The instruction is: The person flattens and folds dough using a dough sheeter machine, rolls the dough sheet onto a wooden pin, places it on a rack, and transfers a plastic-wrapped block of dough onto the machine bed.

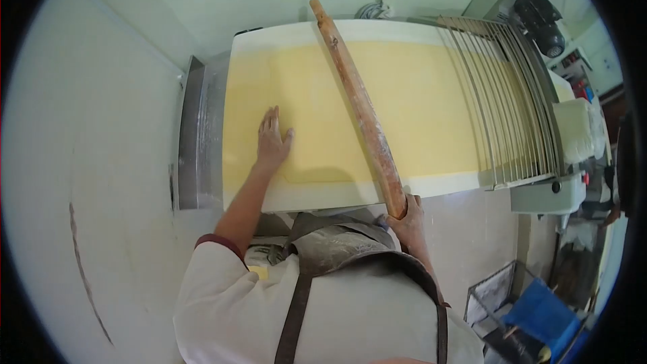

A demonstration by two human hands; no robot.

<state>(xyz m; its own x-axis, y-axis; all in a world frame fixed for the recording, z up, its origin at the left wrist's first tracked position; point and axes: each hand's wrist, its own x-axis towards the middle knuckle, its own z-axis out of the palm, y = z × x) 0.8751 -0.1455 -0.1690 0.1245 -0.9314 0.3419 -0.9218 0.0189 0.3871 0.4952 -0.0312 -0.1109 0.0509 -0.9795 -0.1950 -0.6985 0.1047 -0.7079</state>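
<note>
A wide sheet of pale yellow dough (431, 114) lies flat on the white belt (323, 195) of what looks like a dough sheeter. My left hand (274, 141) rests on or just over the left part of the dough, palm down with fingers stretched out. Across the sheet slants a long wooden rolling pin (360, 104), dusted with flour; its far handle reaches past the belt's back edge. At the near end, my right hand (410, 222) is wrapped around the pin by the belt's front edge. Whether the pin presses on the dough, I cannot tell.
A metal bar guard (502, 104) covers the right end of the belt. Behind it sits a black motor (538, 23). A metal tray (193, 135) borders the left end, near the wall. At lower right, a blue item (542, 317) lies by a frame.
</note>
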